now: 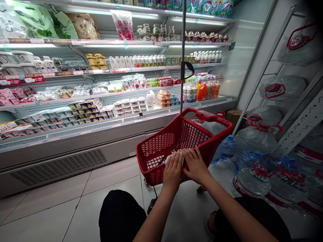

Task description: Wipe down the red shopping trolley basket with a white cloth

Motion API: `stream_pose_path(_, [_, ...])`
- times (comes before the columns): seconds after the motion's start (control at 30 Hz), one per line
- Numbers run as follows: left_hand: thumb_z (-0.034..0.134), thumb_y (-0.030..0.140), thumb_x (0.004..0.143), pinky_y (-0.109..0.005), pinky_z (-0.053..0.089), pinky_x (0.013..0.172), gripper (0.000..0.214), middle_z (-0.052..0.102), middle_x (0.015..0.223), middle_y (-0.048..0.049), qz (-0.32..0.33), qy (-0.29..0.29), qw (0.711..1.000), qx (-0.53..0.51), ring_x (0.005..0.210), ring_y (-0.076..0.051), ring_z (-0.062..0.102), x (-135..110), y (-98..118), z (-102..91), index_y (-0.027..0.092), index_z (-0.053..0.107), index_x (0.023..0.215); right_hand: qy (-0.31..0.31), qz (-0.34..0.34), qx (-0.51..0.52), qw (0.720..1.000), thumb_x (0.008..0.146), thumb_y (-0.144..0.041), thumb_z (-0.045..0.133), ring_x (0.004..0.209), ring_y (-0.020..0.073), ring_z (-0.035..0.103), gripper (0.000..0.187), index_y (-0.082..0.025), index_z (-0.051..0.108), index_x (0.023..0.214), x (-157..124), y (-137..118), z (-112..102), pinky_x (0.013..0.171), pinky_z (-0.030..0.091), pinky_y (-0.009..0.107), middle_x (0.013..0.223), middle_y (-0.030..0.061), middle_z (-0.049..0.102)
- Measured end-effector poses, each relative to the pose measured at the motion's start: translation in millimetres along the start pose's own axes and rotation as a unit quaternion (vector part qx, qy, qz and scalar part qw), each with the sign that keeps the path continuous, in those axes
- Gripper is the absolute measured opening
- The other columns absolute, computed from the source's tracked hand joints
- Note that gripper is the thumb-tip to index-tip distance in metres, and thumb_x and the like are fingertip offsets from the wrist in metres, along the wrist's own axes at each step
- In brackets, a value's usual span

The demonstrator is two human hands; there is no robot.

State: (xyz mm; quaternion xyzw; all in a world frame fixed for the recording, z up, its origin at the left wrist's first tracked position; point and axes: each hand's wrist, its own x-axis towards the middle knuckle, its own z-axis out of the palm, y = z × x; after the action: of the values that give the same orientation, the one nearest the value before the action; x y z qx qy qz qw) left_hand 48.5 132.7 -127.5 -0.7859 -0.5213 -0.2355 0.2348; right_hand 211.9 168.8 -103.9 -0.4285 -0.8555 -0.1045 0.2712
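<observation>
As I look down through the head view, my left hand [173, 169] lies over a white cloth [167, 161] at the near rim of the red cart [156, 176], fingers nearly straight and together. Just beside it, my right hand [197, 166] has its fingers slightly spread over the same rim; I cannot tell whether either grips. Bottles [251, 181] stand right, a chiller [121, 132] beyond.
</observation>
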Motion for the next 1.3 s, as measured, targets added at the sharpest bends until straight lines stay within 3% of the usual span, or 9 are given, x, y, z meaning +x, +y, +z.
stream_pose_path(0.2, [0.039,0.001,0.098,-0.042,0.043,0.124,0.074,0.041,0.168,-0.0060,0.014,-0.017,1.000,0.014,0.154,-0.022,0.042,-35.5,-49.7,-25.8,0.021,0.024,0.168,-0.002,0.006,-0.006,1.000,0.086,-0.032,0.054,0.146,0.0318,0.040,0.077,-0.016,0.038,0.159,2.7,13.0,3.1,0.132,0.002,0.057,0.155,0.0113,0.053])
stream_pose_path(0.43, [0.027,-0.009,0.093,-0.046,0.045,0.124,0.089,0.050,0.162,-0.0036,-0.074,0.014,0.997,0.026,0.151,-0.021,0.045,-96.4,-97.1,-45.3,0.030,0.009,0.170,0.007,-0.001,-0.010,1.000,0.086,-0.037,0.055,0.146,0.0336,0.040,0.082,-0.017,0.032,0.163,2.4,13.0,7.4,0.132,0.004,0.060,0.155,0.0117,0.053])
stream_pose_path(0.53, [0.026,-0.009,0.092,-0.048,0.048,0.121,0.091,0.051,0.162,-0.0045,-0.130,0.033,0.991,0.021,0.152,-0.022,0.044,-101.5,-97.2,-43.2,0.031,0.005,0.170,0.008,0.000,-0.008,1.000,0.086,-0.038,0.055,0.145,0.0345,0.040,0.084,-0.016,0.030,0.164,3.8,8.3,8.2,0.131,0.004,0.061,0.155,0.0123,0.053])
stream_pose_path(0.63, [0.031,-0.007,0.093,-0.050,0.047,0.122,0.089,0.050,0.163,-0.0073,-0.154,0.051,0.987,0.018,0.152,-0.024,0.044,-88.4,-82.6,-34.5,0.029,0.006,0.171,0.012,0.007,-0.004,1.000,0.085,-0.039,0.056,0.144,0.0352,0.041,0.083,-0.016,0.033,0.162,6.0,4.0,9.7,0.131,0.003,0.062,0.152,0.0126,0.054])
stream_pose_path(0.87, [0.041,0.003,0.097,-0.045,0.041,0.126,0.073,0.043,0.166,-0.0092,-0.066,0.020,0.998,-0.012,0.154,-0.023,0.041,-8.7,-14.2,5.9,0.018,0.028,0.168,0.016,0.022,0.004,1.000,0.082,-0.036,0.058,0.141,0.0353,0.043,0.077,-0.016,0.043,0.155,9.9,0.9,11.1,0.131,0.003,0.062,0.147,0.0124,0.059])
stream_pose_path(0.97, [0.042,0.006,0.099,-0.042,0.040,0.127,0.068,0.041,0.168,-0.0085,-0.039,0.013,0.999,-0.012,0.154,-0.022,0.041,12.9,3.0,14.6,0.014,0.032,0.166,0.015,0.020,0.002,1.000,0.084,-0.033,0.055,0.141,0.0334,0.044,0.074,-0.016,0.045,0.155,8.7,4.6,9.2,0.132,0.003,0.059,0.146,0.0120,0.060])
stream_pose_path(1.1, [0.043,0.006,0.097,-0.043,0.039,0.126,0.073,0.038,0.170,-0.0094,0.009,0.010,1.000,-0.002,0.156,-0.023,0.037,3.1,-8.3,6.5,0.014,0.025,0.168,0.000,0.011,0.001,1.000,0.081,-0.033,0.055,0.143,0.0328,0.043,0.078,-0.018,0.042,0.157,5.1,12.5,5.4,0.132,0.002,0.059,0.150,0.0106,0.057])
stream_pose_path(1.2, [0.040,0.000,0.094,-0.043,0.039,0.126,0.080,0.043,0.167,-0.0091,0.014,0.009,1.000,0.008,0.155,-0.022,0.039,-23.0,-35.7,-7.9,0.018,0.022,0.169,-0.011,0.006,-0.003,1.000,0.081,-0.032,0.054,0.144,0.0325,0.042,0.081,-0.019,0.039,0.159,3.5,15.3,3.6,0.131,0.003,0.061,0.152,0.0098,0.056])
stream_pose_path(1.3, [0.038,-0.003,0.091,-0.044,0.042,0.124,0.084,0.052,0.161,-0.0082,-0.024,0.007,1.000,0.013,0.149,-0.023,0.049,-54.4,-68.9,-23.8,0.022,0.023,0.169,-0.009,0.002,0.000,1.000,0.081,-0.032,0.054,0.144,0.0333,0.042,0.083,-0.020,0.035,0.161,3.9,13.7,3.5,0.131,0.004,0.062,0.151,0.0097,0.056])
